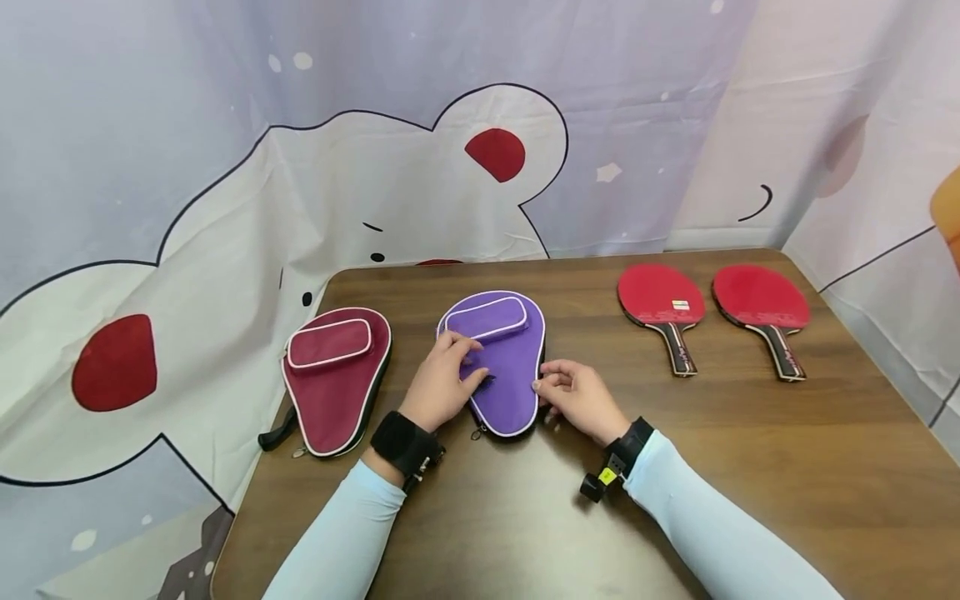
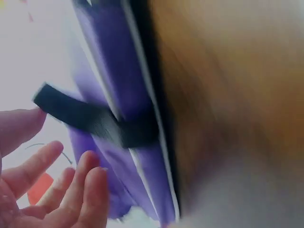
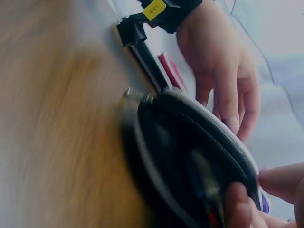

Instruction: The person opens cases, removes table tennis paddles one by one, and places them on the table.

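A purple table tennis bat case [image 1: 510, 367] with white piping lies in the middle of the table. My left hand [image 1: 442, 379] is over its left side, fingers bent loosely. In the left wrist view a fingertip touches the end of the case's black strap [image 2: 78, 114]. At the right edge, my right hand [image 1: 581, 396] pinches the case's rim between thumb and fingers. The right wrist view shows the zip side gaping, with a dark inside [image 3: 175, 147]; something blurred with a red spot is in there, its kind unclear.
A dark red bat case [image 1: 337, 383] of the same shape lies on the left, its black strap sticking out. Two red table tennis bats, a left one [image 1: 660, 296] and a right one [image 1: 761, 296], lie at the back right. A printed curtain [image 1: 637, 125] hangs behind the wooden table [image 1: 750, 467].
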{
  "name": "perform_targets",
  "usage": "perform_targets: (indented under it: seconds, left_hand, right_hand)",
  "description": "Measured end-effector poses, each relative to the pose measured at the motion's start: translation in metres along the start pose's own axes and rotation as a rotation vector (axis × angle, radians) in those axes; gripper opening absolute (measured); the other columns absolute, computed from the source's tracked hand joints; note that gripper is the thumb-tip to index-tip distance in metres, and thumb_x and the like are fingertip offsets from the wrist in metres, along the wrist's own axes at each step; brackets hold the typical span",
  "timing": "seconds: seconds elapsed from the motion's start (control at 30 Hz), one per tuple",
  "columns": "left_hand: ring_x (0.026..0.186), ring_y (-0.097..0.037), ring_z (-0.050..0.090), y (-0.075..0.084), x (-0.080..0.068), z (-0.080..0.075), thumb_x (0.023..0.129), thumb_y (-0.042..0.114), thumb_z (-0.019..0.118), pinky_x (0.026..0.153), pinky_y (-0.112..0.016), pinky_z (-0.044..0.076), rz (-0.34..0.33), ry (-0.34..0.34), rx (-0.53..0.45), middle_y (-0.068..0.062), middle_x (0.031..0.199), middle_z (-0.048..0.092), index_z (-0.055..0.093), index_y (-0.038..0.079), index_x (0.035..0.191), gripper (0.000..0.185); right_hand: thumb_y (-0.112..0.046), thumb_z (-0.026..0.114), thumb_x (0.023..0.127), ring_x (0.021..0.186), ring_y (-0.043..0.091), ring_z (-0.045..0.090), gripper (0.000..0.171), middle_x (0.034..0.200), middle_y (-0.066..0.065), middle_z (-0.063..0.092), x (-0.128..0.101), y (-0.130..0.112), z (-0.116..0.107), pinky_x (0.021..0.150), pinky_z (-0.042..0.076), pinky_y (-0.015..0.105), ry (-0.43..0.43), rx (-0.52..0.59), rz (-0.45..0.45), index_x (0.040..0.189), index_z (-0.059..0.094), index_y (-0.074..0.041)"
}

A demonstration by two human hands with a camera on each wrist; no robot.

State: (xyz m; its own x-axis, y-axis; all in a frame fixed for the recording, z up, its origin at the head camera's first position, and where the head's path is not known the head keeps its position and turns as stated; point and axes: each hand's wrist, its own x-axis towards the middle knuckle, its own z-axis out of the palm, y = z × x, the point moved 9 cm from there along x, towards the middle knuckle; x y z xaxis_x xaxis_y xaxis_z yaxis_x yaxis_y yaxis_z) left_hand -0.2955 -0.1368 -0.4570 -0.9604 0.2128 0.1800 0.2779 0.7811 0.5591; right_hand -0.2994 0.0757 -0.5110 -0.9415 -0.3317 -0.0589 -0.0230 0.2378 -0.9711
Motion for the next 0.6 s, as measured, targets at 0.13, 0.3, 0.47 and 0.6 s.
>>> perform_targets:
  seconds: [0.13,0.3,0.47,0.6]
  left_hand:
    - [0.108,-0.024,0.07,0.01,-0.014,0.0,0.107,0.029,0.075,0.093,-0.043,0.059,0.016,-0.044,-0.097,-0.009,0.128,0.071,0.071,0.007,0.136,0.036]
    - [0.109,-0.021,0.076,0.011,-0.028,-0.009,0.113,0.036,0.063,0.096,-0.044,0.061,-0.048,-0.016,-0.248,-0.008,0.122,0.08,0.069,0.005,0.144,0.044]
    - [0.094,-0.02,0.08,0.003,-0.041,-0.027,0.115,0.038,0.06,0.081,-0.039,0.066,-0.162,0.055,-0.391,-0.007,0.107,0.083,0.073,0.004,0.139,0.044]
    - [0.077,-0.016,0.078,-0.003,-0.048,-0.048,0.114,0.045,0.061,0.065,-0.031,0.063,-0.201,0.151,-0.37,-0.003,0.093,0.082,0.078,0.006,0.124,0.044]
  right_hand:
    - [-0.008,0.079,0.101,0.082,0.019,0.076,0.037,0.099,0.01,0.078,-0.006,-0.031,0.005,0.07,0.062,0.028,0.065,-0.089,-0.121,0.132,0.069,0.008]
    - [-0.007,0.085,0.096,0.083,0.012,0.074,0.038,0.097,0.004,0.077,-0.019,-0.075,0.027,0.072,0.062,0.028,0.106,-0.28,-0.352,0.131,0.073,0.001]
    - [-0.006,0.087,0.094,0.08,0.009,0.073,0.04,0.098,0.003,0.076,-0.033,-0.105,0.059,0.072,0.063,0.03,0.097,-0.434,-0.57,0.132,0.073,0.001]
    - [-0.011,0.085,0.098,0.079,0.005,0.068,0.039,0.098,-0.001,0.073,-0.039,-0.115,0.083,0.071,0.059,0.026,0.046,-0.522,-0.645,0.135,0.075,-0.004]
